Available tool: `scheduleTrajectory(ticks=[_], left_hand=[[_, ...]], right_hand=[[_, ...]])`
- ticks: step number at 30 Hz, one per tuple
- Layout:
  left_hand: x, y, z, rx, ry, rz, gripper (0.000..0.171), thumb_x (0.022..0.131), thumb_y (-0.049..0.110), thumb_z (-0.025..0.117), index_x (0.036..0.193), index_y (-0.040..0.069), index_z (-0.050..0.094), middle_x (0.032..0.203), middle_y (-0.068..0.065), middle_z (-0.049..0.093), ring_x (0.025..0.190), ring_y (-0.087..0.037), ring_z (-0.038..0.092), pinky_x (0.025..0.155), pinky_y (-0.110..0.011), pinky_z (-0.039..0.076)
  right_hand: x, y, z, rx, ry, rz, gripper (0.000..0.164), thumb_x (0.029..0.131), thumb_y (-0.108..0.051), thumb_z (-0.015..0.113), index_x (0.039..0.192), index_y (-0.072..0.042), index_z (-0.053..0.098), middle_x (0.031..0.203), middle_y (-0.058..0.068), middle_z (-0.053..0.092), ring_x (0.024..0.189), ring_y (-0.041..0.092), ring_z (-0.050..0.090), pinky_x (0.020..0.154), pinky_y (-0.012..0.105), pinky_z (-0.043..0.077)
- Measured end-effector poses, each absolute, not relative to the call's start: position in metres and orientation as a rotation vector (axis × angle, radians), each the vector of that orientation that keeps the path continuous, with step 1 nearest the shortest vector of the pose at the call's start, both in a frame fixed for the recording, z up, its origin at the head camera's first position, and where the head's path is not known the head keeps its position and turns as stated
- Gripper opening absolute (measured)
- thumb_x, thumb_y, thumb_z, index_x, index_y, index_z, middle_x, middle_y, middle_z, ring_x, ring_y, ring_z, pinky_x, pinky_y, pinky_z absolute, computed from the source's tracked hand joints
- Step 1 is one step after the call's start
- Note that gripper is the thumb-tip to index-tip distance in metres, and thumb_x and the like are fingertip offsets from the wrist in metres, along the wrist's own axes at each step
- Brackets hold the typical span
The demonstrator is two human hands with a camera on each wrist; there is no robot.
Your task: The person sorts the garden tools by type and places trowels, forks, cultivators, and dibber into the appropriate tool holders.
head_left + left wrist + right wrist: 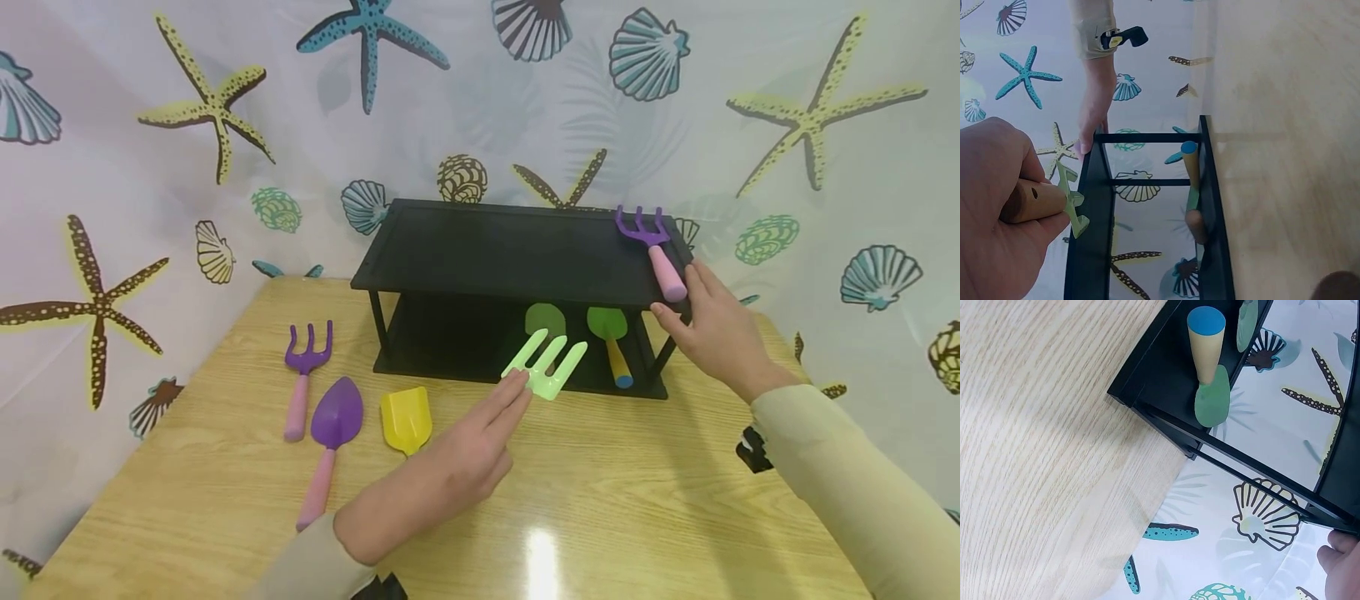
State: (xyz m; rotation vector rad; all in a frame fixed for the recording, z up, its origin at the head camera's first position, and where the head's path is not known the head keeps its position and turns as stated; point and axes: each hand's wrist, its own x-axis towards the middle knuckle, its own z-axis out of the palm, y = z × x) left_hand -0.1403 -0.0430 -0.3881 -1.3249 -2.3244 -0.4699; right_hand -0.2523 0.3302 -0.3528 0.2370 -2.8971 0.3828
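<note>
My left hand [461,454] grips a light green hand fork [546,367] by its wooden handle [1041,201], in front of the black two-tier shelf [502,250]. The tines point up toward the upper tier. At the shelf's right end, my right hand [716,337] holds the upper tier's corner, thumb at the front edge and fingers along the side. Beside those fingers, a purple hand fork with a pink handle [656,254] lies on top. A green trowel [607,325] with a blue-ended wooden handle rests on the lower tier, next to another green tool [543,317], partly hidden by the fork.
On the wooden table [600,500], left of the shelf, lie another purple fork [306,362], a purple trowel [337,417] and a yellow scoop [407,417], its lower part hidden by my left arm. A seashell-patterned cloth [480,108] hangs behind and at both sides.
</note>
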Motion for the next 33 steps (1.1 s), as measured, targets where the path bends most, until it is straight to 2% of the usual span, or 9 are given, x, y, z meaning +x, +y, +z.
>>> scheduleTrajectory(ticks=[16, 33], left_hand=[[-0.166, -0.036, -0.366, -1.278, -2.263, -0.564, 0.053, 0.09, -0.006, 0.055, 0.141, -0.013, 0.044, 0.153, -0.026, 0.039, 0.146, -0.034, 0.037, 0.112, -0.034, 0.039], [-0.196, -0.019, -0.349, -1.223, -2.27, -0.503, 0.048, 0.092, -0.004, 0.056, 0.138, -0.014, 0.046, 0.15, -0.029, 0.041, 0.144, -0.036, 0.039, 0.112, -0.037, 0.041]], right_hand=[[-0.254, 0.331, -0.352, 0.243, -2.895, 0.374, 0.095, 0.099, -0.062, 0.04, 0.155, 0.009, 0.011, 0.162, 0.031, 0.011, 0.147, 0.051, 0.018, 0.117, 0.065, 0.021], [-0.254, 0.333, -0.353, 0.259, -2.886, 0.407, 0.093, 0.099, -0.06, 0.04, 0.154, 0.01, 0.011, 0.162, 0.032, 0.011, 0.147, 0.051, 0.017, 0.117, 0.066, 0.02]])
